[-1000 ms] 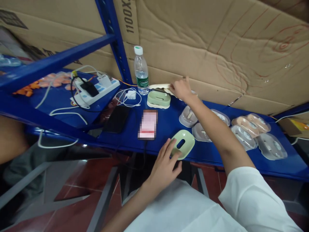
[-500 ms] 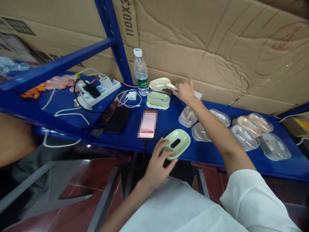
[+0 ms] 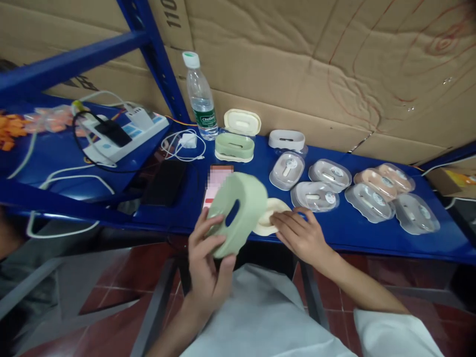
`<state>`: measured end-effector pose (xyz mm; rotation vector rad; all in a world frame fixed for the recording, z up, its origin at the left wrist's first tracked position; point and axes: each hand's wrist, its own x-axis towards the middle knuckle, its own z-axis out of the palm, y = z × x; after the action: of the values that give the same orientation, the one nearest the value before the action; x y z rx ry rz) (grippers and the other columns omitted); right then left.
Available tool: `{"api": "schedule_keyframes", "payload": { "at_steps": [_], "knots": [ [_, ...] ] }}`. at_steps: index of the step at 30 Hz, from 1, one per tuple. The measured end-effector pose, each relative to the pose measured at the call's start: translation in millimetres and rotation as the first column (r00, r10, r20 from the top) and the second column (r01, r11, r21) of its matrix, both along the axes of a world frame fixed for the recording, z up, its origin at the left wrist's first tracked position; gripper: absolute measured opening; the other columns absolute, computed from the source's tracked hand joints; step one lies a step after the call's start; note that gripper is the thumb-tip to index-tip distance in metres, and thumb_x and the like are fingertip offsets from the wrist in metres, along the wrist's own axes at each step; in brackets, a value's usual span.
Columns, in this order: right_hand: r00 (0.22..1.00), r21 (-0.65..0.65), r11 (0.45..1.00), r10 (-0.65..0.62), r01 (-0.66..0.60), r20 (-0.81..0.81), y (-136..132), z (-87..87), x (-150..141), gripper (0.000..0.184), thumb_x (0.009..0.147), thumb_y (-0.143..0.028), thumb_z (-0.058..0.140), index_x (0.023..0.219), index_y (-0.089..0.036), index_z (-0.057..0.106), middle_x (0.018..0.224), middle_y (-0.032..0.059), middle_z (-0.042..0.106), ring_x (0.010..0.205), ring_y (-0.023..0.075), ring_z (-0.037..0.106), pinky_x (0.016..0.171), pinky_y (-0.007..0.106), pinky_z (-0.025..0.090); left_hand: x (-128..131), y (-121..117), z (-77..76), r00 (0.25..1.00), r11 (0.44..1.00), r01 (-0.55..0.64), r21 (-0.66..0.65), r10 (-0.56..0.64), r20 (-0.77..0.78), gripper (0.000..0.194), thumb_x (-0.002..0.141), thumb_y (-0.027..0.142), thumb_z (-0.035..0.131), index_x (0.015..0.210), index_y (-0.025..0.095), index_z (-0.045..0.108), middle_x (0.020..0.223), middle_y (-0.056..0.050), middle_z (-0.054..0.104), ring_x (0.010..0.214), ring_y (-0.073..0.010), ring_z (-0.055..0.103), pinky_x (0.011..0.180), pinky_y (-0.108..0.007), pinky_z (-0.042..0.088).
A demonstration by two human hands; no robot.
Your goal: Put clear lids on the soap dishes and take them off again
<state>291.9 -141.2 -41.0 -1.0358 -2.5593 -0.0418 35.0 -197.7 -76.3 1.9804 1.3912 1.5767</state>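
Observation:
In my left hand (image 3: 208, 263) is a green oval soap dish (image 3: 247, 208) with a slot in its bottom, raised and tilted above the front of the blue table. My right hand (image 3: 303, 235) has its fingers closed on a shallow cream oval tray (image 3: 263, 226) at the table's front edge, just right of the dish. The dish partly covers that tray and a phone (image 3: 220, 173) with a lit screen. Farther back, a second green soap dish (image 3: 234, 152) rests on a cream base, with other cream trays (image 3: 243, 121) behind it.
A water bottle (image 3: 203, 101) and a white charger with cable (image 3: 188, 141) stand at the back left. Several soap boxes under clear covers (image 3: 315, 197) sit to the right. A power strip (image 3: 128, 134) and blue rack post (image 3: 158, 69) are at left.
My right hand has come from the back of the table to the front, bringing a cream tray. My left hand has lifted and tilted the green soap dish. The view has shifted slightly.

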Motion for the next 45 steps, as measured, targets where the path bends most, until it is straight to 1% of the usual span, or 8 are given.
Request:
{"api": "schedule_keyframes", "payload": {
  "at_steps": [8,13,19,23,28,31,37,45],
  "knots": [
    [0.98,-0.155,0.987,-0.078,0.05,-0.182,-6.2,-21.9,31.6,0.041,0.105,-0.038,0.065,0.145,-0.029,0.067,0.149,0.0102,0.069,0.141,0.0323,0.064,0.121,0.061,0.05,16.8,37.1,6.6,0.965,0.988,0.149,-0.027,-0.151,-0.214,0.026,0.107,0.019,0.056,0.133,0.022,0.055,0.131,-0.012,0.059,0.153,-0.0329,0.046,0.122,-0.055,0.05],
    [0.907,-0.245,0.955,-0.247,0.168,-0.342,-4.2,-28.4,71.0,0.032,0.105,-0.033,0.063,0.135,-0.041,0.073,0.136,0.0041,0.076,0.128,0.0321,0.072,0.11,0.059,0.059,21.9,42.2,-5.1,0.937,0.992,0.128,-0.016,-0.126,-0.324,0.024,0.105,0.02,0.063,0.129,0.023,0.058,0.131,-0.012,0.058,0.155,-0.0348,0.044,0.121,-0.056,0.051],
    [0.88,-0.287,0.936,-0.305,0.205,-0.363,45.3,-20.8,100.0,0.028,0.107,-0.047,0.058,0.119,-0.036,0.081,0.117,0.0038,0.082,0.114,0.0308,0.078,0.107,0.056,0.061,32.6,39.2,-12.5,0.92,0.995,0.089,-0.048,-0.1,-0.378,0.022,0.102,0.02,0.069,0.124,0.024,0.064,0.138,-0.014,0.059,0.151,-0.0367,0.05,0.124,-0.064,0.047],
    [0.89,-0.239,0.951,-0.274,0.194,-0.364,54.2,-11.1,89.4,0.033,0.107,-0.046,0.059,0.134,-0.036,0.075,0.133,0.0059,0.077,0.128,0.0309,0.072,0.115,0.056,0.056,34.5,39.7,-13.1,0.925,0.986,0.154,-0.068,-0.168,-0.339,0.025,0.101,0.018,0.069,0.124,0.025,0.063,0.137,-0.012,0.061,0.152,-0.0344,0.051,0.126,-0.062,0.045],
    [0.956,-0.348,0.931,0.004,-0.11,-0.292,39.0,-13.3,56.4,0.071,0.095,-0.047,0.08,0.16,-0.036,0.054,0.174,0.0083,0.041,0.159,0.0332,0.043,0.127,0.057,0.046,30.1,40.5,-13.1,0.889,0.968,0.245,-0.057,-0.248,-0.384,0.031,0.101,0.021,0.07,0.131,0.022,0.06,0.158,-0.018,0.05,0.16,-0.0382,0.04,0.13,-0.066,0.036],
    [0.945,-0.355,0.921,0.039,-0.16,-0.325,38.1,-21.2,46.5,0.051,0.099,-0.035,0.076,0.148,-0.037,0.066,0.174,0.0062,0.04,0.16,0.0324,0.042,0.127,0.058,0.046,29.9,37.2,-14.7,0.914,0.984,0.153,-0.09,-0.175,-0.365,0.052,0.099,0.031,0.076,0.145,0.025,0.054,0.166,-0.021,0.041,0.163,-0.0426,0.033,0.127,-0.068,0.04],
    [0.919,-0.372,0.919,-0.025,-0.134,-0.393,43.8,-23.6,45.4,0.038,0.101,-0.03,0.071,0.139,-0.035,0.073,0.171,0.0071,0.046,0.158,0.0319,0.045,0.128,0.06,0.045,33.7,40.2,-18.9,0.971,0.978,0.096,-0.187,-0.133,-0.196,0.066,0.097,0.034,0.08,0.153,0.03,0.046,0.166,-0.018,0.041,0.153,-0.036,0.051,0.122,-0.057,0.051],
    [0.966,-0.281,0.955,0.018,-0.093,-0.256,36.1,-29.3,38.7,0.037,0.103,-0.033,0.07,0.14,-0.033,0.071,0.168,0.0075,0.05,0.162,0.0318,0.038,0.13,0.061,0.042,27.7,52.6,-19.8,0.911,0.975,0.188,-0.119,-0.218,-0.35,0.057,0.101,0.029,0.075,0.152,0.027,0.052,0.171,-0.018,0.042,0.163,-0.0363,0.037,0.131,-0.066,0.035]
  ]
}}
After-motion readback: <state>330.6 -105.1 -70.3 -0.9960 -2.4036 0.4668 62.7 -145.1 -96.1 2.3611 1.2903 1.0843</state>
